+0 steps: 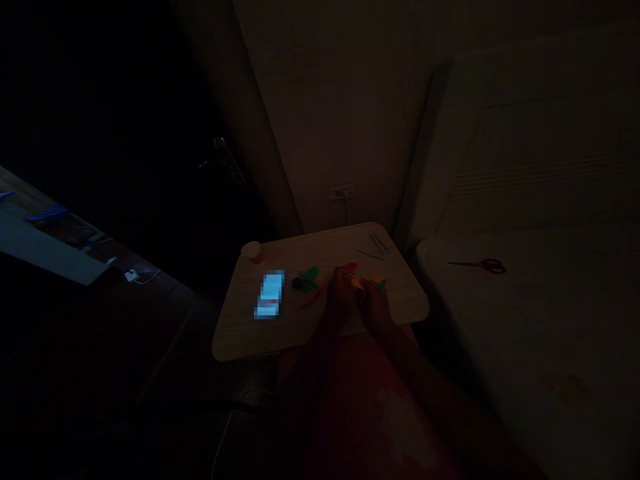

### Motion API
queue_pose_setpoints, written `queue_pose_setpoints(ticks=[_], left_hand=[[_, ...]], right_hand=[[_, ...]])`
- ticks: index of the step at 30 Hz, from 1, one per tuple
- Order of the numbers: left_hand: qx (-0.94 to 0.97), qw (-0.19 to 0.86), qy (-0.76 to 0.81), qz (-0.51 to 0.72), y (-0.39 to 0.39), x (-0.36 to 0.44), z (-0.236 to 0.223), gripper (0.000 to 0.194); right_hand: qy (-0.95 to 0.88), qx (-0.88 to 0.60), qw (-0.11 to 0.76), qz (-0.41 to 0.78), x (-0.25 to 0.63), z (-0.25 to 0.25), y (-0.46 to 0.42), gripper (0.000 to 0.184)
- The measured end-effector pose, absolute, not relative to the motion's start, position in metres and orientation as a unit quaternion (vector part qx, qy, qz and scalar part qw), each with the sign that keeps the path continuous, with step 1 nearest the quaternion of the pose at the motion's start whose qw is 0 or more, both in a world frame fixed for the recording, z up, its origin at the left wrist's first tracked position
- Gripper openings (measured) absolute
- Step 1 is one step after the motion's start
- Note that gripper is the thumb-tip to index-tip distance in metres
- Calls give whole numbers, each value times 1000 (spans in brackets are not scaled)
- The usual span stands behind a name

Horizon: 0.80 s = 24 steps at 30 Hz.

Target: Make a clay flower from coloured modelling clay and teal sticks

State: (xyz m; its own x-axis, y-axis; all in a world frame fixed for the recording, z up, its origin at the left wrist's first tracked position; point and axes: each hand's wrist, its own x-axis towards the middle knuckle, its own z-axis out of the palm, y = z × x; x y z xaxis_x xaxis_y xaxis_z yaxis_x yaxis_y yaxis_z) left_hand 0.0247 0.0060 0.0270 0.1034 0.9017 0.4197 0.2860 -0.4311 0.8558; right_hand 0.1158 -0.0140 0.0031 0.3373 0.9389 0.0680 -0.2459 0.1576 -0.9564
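In dim light, my left hand [340, 293] and my right hand [373, 307] are close together over the right part of a small table [250, 337]. Between their closed fingers is a small yellow piece [357, 282], its kind too dark to make out. A red piece [351, 267] shows just above my left fingers. Beside my right fingers is a teal piece [383, 285]. Left of my left hand lies a long thin red strip [311, 298]. Farther left sit a green piece [309, 276] with rounded lobes and a dark purple piece [297, 283].
A lit phone [270, 295], its screen blurred, lies on the table's left side. Behind it stands a paper cup [254, 253]. Several thin bluish sticks [379, 245] are at the back right. Scissors [480, 266] rest on the pale surface [530, 320] to the right.
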Motion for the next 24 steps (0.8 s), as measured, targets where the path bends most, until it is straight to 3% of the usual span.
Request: queue_pose_setpoints(ticks=[5, 9, 12, 16, 19, 24], left_hand=[[615, 250, 486, 568, 17, 22, 33, 13], [476, 146, 561, 661, 45, 2, 47, 17], [576, 115, 517, 623, 61, -5, 48, 14], [676, 141, 515, 508, 67, -1, 26, 44], [696, 166, 535, 450, 68, -2, 10, 55], [736, 175, 500, 421, 61, -9, 19, 46]], right_hand=[[-223, -418, 714, 516, 115, 7, -14, 36], [-181, -353, 740, 542, 125, 8, -19, 46], [-204, -313, 726, 577, 130, 8, -26, 49], [-260, -278, 681, 626, 129, 9, -27, 52], [-305, -301, 660, 617, 129, 8, -25, 50], [-371, -389, 623, 569, 129, 3, -26, 45]])
